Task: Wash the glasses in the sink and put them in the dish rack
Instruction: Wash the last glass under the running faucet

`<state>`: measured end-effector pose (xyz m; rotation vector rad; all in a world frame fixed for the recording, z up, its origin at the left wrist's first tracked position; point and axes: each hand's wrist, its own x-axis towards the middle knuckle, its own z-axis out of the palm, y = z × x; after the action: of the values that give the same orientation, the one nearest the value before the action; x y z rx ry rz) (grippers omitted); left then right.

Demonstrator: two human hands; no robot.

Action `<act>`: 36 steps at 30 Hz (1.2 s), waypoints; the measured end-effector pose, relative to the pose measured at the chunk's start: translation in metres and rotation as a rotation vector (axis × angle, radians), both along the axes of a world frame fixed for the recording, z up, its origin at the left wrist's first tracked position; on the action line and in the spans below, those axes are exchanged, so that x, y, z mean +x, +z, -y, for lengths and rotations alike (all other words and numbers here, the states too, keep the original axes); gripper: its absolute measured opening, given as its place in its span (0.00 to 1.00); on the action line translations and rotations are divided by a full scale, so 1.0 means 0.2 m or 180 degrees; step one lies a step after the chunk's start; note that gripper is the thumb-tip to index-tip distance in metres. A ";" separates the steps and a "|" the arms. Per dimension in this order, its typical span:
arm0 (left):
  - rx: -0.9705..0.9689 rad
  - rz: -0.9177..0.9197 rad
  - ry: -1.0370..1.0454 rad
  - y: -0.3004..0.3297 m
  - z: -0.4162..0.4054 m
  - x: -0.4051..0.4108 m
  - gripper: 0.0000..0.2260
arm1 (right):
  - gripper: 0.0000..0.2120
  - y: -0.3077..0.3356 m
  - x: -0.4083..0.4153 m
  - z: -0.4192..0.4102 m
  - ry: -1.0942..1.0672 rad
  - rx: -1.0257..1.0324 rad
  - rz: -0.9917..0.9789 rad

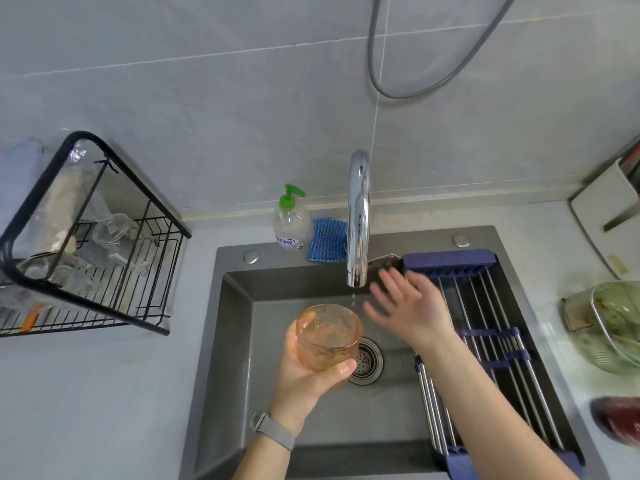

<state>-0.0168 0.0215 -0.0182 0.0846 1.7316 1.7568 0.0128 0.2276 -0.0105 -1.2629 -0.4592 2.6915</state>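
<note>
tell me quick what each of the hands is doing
Left hand: holding the orange glass.
Right hand: open, holding nothing.

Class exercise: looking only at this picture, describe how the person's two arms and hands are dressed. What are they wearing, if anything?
Both forearms are bare, with no sleeves or gloves in view. The left hand has a grey woven band with a metal fitting on its wrist, likely a watch strap. The right hand wears nothing and shows no rings.
</note>
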 end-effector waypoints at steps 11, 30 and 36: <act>-0.0351 -0.1444 -0.0627 0.12 -0.02 0.09 0.40 | 0.34 0.21 0.31 0.46 0.0722 -0.1084 -0.0270; -0.1237 -0.0775 -0.0224 0.06 0.33 0.07 0.10 | 0.24 0.08 0.32 0.56 -0.0462 0.0130 0.0270; -0.1288 -0.0190 0.0079 -0.02 0.35 0.12 0.06 | 0.39 0.05 0.41 0.56 -0.1010 0.1258 0.1163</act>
<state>0.0079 -0.0476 -0.0218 -0.0608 2.1042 1.3997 0.0940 0.1151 -0.0011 -1.5461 -0.7190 1.9921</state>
